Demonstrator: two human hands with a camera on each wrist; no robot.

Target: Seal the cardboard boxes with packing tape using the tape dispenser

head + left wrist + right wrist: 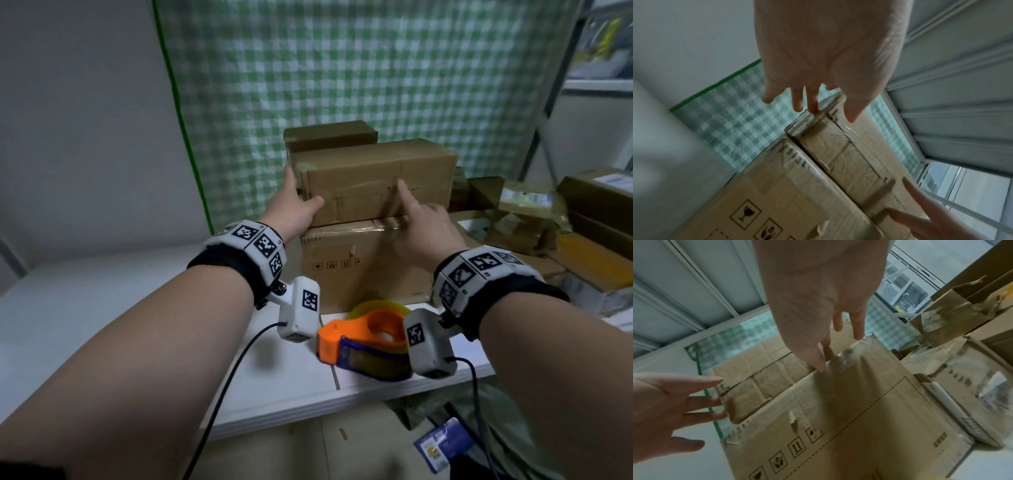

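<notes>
A long brown cardboard box [373, 178] lies on top of a larger box [363, 263] printed with handling symbols. My left hand [298, 202] is at the long box's left end, with straight fingers against the end face and the thumb on the front. My right hand [416, 209] touches the front face with the index finger stretched out. The left wrist view shows straight fingers [813, 104] on the taped corner of the long box [849, 155]. An orange and blue tape dispenser [363, 339] lies untouched on the white table [137, 325], below my wrists.
A third box [329, 135] stands behind the stack. More boxes and wrapped parcels [534, 212] crowd the table's right side, under a metal shelf frame [548, 102]. A green checked curtain [342, 68] hangs behind. A blue packet [443, 445] lies below the table's front edge.
</notes>
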